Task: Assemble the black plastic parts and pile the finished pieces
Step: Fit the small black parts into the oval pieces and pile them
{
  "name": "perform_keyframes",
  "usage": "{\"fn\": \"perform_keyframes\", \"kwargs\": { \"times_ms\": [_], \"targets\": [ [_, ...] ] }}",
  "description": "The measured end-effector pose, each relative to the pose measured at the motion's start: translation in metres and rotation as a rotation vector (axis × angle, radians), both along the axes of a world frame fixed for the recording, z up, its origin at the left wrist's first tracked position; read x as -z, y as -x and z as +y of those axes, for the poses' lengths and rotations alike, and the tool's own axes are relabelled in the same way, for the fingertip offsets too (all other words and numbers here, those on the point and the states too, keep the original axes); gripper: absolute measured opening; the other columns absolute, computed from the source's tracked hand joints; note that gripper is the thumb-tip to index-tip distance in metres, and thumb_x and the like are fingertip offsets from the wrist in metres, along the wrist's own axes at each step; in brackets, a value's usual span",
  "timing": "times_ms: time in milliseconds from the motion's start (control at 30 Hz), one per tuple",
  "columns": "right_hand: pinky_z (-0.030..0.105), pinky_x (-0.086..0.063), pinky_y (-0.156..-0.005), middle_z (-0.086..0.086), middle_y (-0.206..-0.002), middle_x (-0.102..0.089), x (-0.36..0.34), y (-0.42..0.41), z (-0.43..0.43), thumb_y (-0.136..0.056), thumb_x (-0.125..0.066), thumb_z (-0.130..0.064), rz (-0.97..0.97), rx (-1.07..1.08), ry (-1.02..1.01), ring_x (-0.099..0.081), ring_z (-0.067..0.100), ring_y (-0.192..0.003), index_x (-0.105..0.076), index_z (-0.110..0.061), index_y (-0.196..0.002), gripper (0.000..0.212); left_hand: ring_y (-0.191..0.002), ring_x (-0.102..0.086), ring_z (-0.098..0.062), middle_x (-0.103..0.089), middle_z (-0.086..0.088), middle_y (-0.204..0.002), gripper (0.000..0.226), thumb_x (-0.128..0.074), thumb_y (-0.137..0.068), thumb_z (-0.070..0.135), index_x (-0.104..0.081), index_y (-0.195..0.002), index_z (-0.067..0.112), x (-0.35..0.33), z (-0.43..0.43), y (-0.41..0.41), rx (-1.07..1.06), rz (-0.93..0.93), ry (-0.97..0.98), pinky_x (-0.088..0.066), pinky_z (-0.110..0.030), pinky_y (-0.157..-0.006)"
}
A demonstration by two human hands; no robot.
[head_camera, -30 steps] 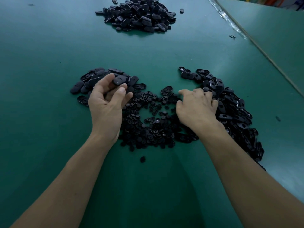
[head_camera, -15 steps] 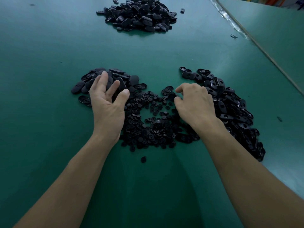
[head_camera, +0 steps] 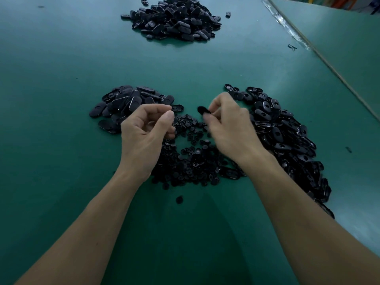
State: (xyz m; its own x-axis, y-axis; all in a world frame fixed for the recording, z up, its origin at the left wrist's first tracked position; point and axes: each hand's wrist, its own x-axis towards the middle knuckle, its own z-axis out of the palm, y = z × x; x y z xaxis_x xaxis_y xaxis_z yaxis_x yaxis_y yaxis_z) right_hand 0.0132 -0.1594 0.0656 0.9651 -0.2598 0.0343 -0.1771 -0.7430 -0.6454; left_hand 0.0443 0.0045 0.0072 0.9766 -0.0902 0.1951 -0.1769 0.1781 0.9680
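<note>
Four heaps of black plastic parts on green table (head_camera: pixel 61 99): far pile (head_camera: pixel 174 19); oval covers (head_camera: pixel 127 103) near left; small round pieces (head_camera: pixel 191 159) centre; slotted oval shells (head_camera: pixel 287 140) right. Right hand (head_camera: pixel 230 128) pinches one blurred black part (head_camera: pixel 202 111) above the round pieces. Left hand (head_camera: pixel 146 132) curled, thumb to forefinger; contents cannot be told.

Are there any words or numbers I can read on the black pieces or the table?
None can be read.
Black parts in the far pile and near piles: no print shows; they are too small and dark to tell.
Green table: no writing.
Part in the right hand: blurred.
</note>
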Motion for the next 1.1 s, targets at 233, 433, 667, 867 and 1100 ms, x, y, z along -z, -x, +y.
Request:
{"fn": "perform_keyframes", "kwargs": {
  "times_ms": [233,433,667,867,1100],
  "targets": [
    [0.009,-0.042,-0.057,-0.013,-0.068,-0.063,-0.006,0.003,0.029,-0.094,-0.064,-0.011,-0.179,-0.307,-0.161,-0.059,-0.002,-0.061,-0.053,-0.020,-0.090,0.014,-0.061,-0.061,-0.010,-0.068,0.004,-0.070,0.023,-0.065,-0.089,0.037,-0.068,-0.099,0.016,-0.005,0.000,0.002,0.040,0.002,0.029,-0.051,-0.022,-0.059],
    [0.010,-0.047,-0.062,-0.011,-0.078,-0.067,-0.001,0.004,0.028,-0.087,-0.075,-0.018,-0.129,-0.256,-0.249,-0.066,0.003,-0.066,-0.064,-0.024,-0.091,0.013,-0.067,-0.065,-0.015,-0.074,-0.001,-0.077,0.009,-0.063,-0.092,0.017,-0.072,-0.094,0.015,-0.001,-0.001,0.000,-0.002,0.025,0.024,-0.055,-0.025,-0.064],
    [0.020,-0.054,-0.073,-0.005,-0.078,-0.073,0.002,0.002,0.021,-0.092,-0.070,-0.013,-0.093,-0.164,-0.370,-0.068,0.001,-0.069,-0.068,-0.025,-0.099,0.014,-0.071,-0.069,-0.008,-0.075,0.005,-0.079,0.018,-0.064,-0.091,0.005,-0.072,-0.103,0.017,-0.001,-0.001,-0.001,0.019,0.010,0.014,-0.054,-0.018,-0.069],
    [0.021,-0.057,-0.078,-0.010,-0.080,-0.071,0.001,0.001,0.021,-0.093,-0.068,-0.012,-0.131,-0.122,-0.342,-0.068,-0.001,-0.074,-0.072,-0.023,-0.096,0.012,-0.071,-0.072,-0.011,-0.076,0.002,-0.080,0.014,-0.070,-0.091,0.004,-0.071,-0.100,0.015,-0.001,-0.001,0.000,0.048,0.004,0.023,-0.055,-0.019,-0.069],
    [0.009,-0.045,-0.066,-0.009,-0.092,-0.065,0.004,0.003,0.017,-0.098,-0.061,-0.030,0.053,-0.067,-0.139,-0.063,0.007,-0.082,-0.066,-0.025,-0.109,0.013,-0.075,-0.073,-0.015,-0.076,0.003,-0.082,0.013,-0.070,-0.090,0.002,-0.071,-0.095,0.014,0.000,-0.002,0.000,-0.024,0.023,0.092,-0.057,-0.021,-0.071]
  ]
}}
